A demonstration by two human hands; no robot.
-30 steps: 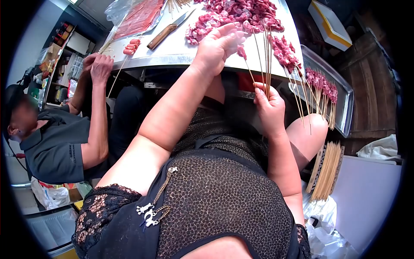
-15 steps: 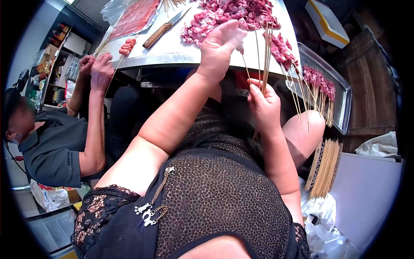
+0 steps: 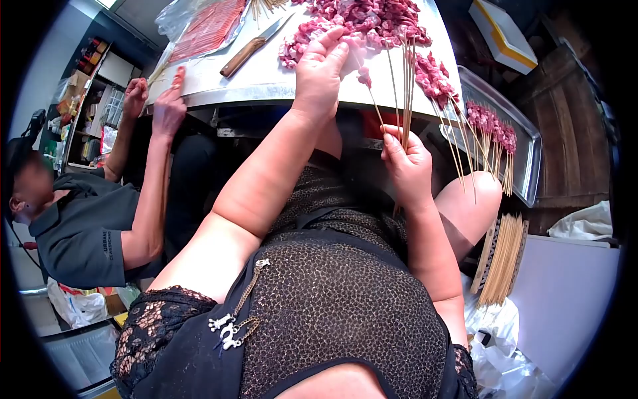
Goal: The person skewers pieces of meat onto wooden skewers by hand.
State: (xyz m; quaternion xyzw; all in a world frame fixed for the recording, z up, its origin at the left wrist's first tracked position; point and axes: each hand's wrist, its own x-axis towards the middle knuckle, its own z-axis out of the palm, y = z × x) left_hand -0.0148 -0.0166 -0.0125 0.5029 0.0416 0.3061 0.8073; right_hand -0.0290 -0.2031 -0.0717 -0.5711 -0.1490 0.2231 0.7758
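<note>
My right hand (image 3: 407,163) is closed round a bunch of thin wooden skewers (image 3: 407,93), their points upward. One skewer (image 3: 375,106) leans out to the left between its thumb and finger, with a small piece of meat (image 3: 364,76) near its tip. My left hand (image 3: 319,74) is left of that tip, at the near edge of the pile of cut raw meat (image 3: 372,20). Its fingers are bent in toward the thumb; what they hold is hidden. Loaded skewers (image 3: 435,80) lie at the table's right edge, their bare ends jutting over it.
A knife (image 3: 249,53) and a pack of red meat strips (image 3: 212,26) lie on the white table (image 3: 266,86). A metal tray (image 3: 528,173) with more meat skewers (image 3: 492,126) is at right, above a box of bare skewers (image 3: 502,259). A co-worker (image 3: 86,226) sits at left.
My left hand has moved left, away from the skewer tip, and its fingers have bent in. My right hand has shifted slightly left. The co-worker's hand has lifted with red meat at its fingers.
</note>
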